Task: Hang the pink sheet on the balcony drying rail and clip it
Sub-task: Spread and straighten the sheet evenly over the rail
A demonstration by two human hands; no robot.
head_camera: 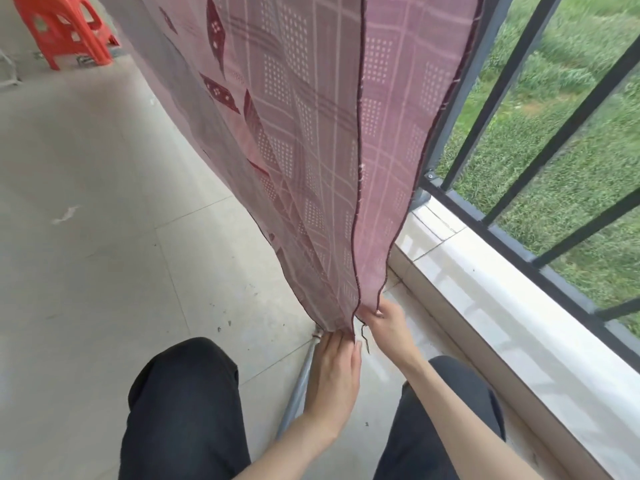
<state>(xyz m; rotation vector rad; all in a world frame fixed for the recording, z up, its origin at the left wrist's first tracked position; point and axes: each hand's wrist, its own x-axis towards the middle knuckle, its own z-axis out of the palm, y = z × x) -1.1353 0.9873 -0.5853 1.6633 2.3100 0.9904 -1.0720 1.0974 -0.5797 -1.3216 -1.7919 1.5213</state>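
Observation:
The pink patterned sheet [304, 109] hangs down from above the frame, folded over something out of view, in two layers that meet low near the floor. My left hand [337, 372] pinches the bottom corner of the inner layer. Just to its right, my right hand [388, 323] grips the bottom edge of the outer layer. A thin metal pole [298, 393] of the drying rack slants down under my left wrist. No clip is in view.
A dark metal balcony railing [519, 71] runs along the right above a white tiled ledge [485, 289], with grass beyond. A red plastic stool [65, 29] stands at the far left on the tiled floor [86, 202]. My black-trousered knees fill the bottom.

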